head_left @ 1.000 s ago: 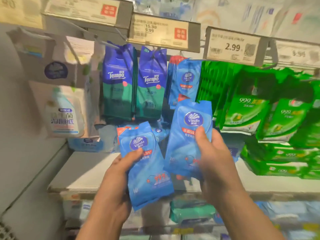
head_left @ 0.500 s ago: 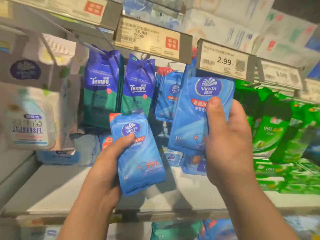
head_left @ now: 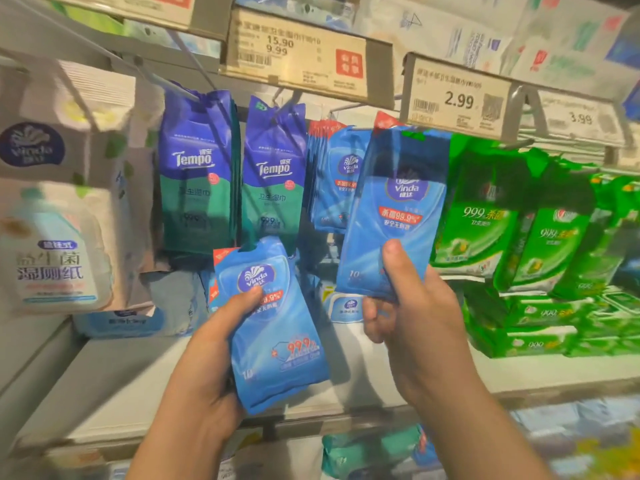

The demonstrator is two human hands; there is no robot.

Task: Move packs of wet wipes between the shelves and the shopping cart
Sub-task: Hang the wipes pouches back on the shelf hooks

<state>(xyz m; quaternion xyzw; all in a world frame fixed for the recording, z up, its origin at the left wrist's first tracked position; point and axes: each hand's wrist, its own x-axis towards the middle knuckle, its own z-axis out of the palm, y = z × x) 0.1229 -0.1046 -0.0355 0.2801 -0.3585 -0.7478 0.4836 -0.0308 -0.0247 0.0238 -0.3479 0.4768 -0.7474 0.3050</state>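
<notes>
My left hand grips a blue Vinda wipes pack by its lower left side, thumb across its front, tilted in front of the shelf. My right hand holds a second blue Vinda pack by its bottom edge, raised upright with its top just under the 2.99 price tag. A row of matching blue Vinda packs hangs on a hook just left of the raised pack. The shopping cart is out of view.
Purple-green Tempo packs hang at left of the blue row. Green 999 wipes packs hang and lie stacked at right. White Vinda tissue bags fill the far left. More packs lie on the lower shelf.
My right hand has lifted its pack up from chest height to the hook under the 2.99 tag. My left hand keeps its pack in about the same place.
</notes>
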